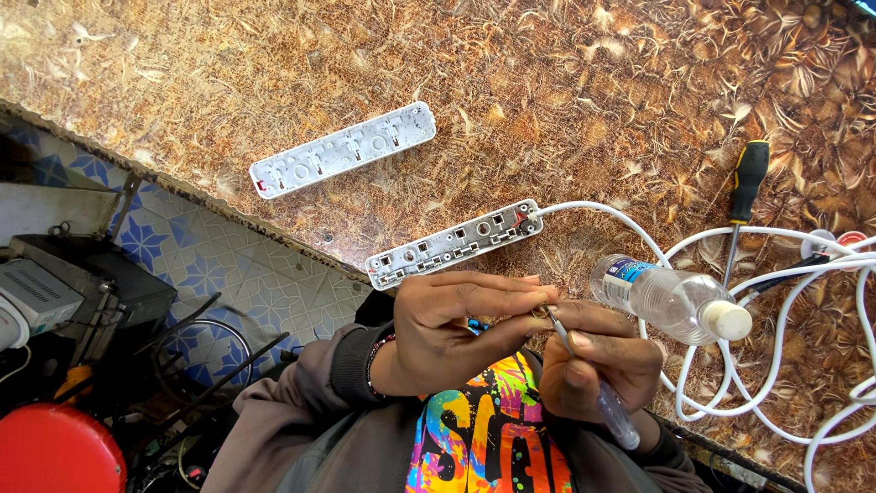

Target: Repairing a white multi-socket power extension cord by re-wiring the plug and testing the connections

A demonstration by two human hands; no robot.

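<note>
Head view: on the brown leaf-patterned counter (566, 100) lie a coiled white cable (776, 365), a white power-strip cover (342, 150) and its open base (453, 243). Left hand (447, 329) pinches a small metal part (540, 311); right hand (598, 361) grips a clear-handled screwdriver (593, 383) touching it.

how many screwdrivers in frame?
2. A black-and-yellow-handled screwdriver lies on the brown patterned tabletop, right of the opened white power strip base. A clear-handled screwdriver is in the right hand, tip at the left hand. Others may be hidden.
</note>
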